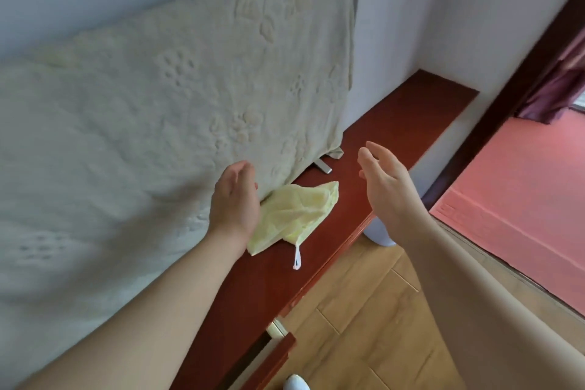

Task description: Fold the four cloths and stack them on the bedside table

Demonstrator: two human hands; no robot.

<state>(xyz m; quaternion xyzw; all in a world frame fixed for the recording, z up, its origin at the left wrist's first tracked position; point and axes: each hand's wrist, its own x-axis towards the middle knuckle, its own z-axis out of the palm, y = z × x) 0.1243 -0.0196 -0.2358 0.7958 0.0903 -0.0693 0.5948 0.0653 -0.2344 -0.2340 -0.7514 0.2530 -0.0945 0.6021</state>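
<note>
A pale yellow cloth (294,215), folded small, lies on the dark red wooden bedside table (395,127); a white tag hangs from its near corner. My left hand (234,203) hovers over the cloth's left edge with relaxed fingers and holds nothing. To the right of the cloth my right hand (386,187) is raised, palm turned inward, fingers straight and empty. No other cloths are in sight.
A large cream embossed blanket (158,123) drapes over something tall at the left, its lower edge reaching the table. A metal foot (323,165) pokes out beneath it. Wooden floor (364,310) lies below the table edge; a pink mat (522,199) at right.
</note>
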